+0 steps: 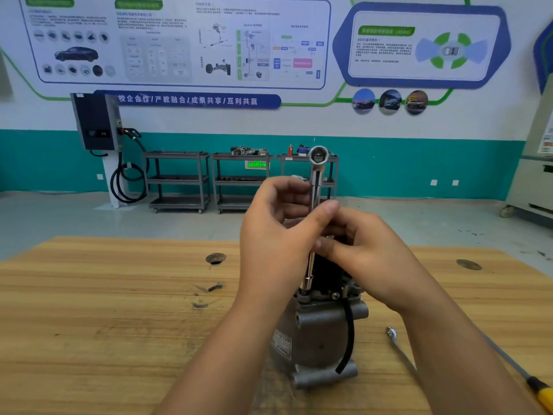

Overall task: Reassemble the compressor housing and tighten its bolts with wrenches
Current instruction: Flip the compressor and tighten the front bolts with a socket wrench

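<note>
A grey metal compressor housing stands upright on the wooden table, with a black hose down its right side. A chrome socket wrench stands nearly vertical, its lower end on a bolt at the housing's top left edge. My left hand grips the wrench shaft, thumb across it. My right hand pinches the same shaft from the right. A loose bolt lies on the table to the left of the housing.
A flat wrench lies on the table right of the housing, with a yellow-handled screwdriver at the lower right edge. The tabletop has round holes. Grey carts and a wall charger stand behind.
</note>
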